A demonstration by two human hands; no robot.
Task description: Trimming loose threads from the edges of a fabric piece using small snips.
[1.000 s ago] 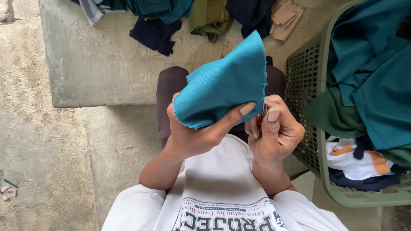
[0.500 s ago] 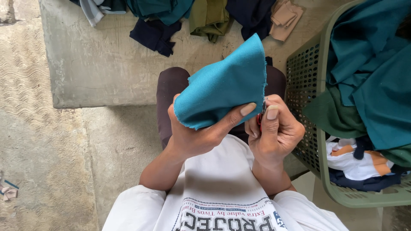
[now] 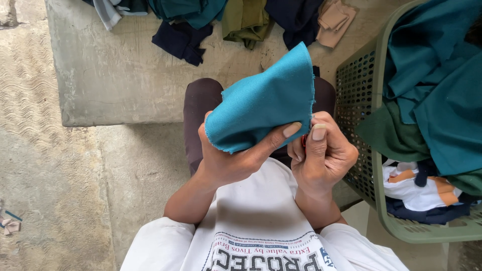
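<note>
My left hand [image 3: 236,158] grips a folded piece of teal cloth [image 3: 266,98] from below, thumb pressed along its lower edge. My right hand [image 3: 321,153] is closed just right of it, thumb and fingers pinching the cloth's right edge; something small and red shows between the fingers, too hidden to name. Both hands are held above my lap, over dark trousers [image 3: 201,108].
A green plastic laundry basket [image 3: 379,200] at the right holds teal, green, white and navy fabric. A raised concrete slab [image 3: 125,75] lies ahead with several cloth pieces [image 3: 241,17] along its far side. Small scraps [image 3: 10,223] lie on the floor at left.
</note>
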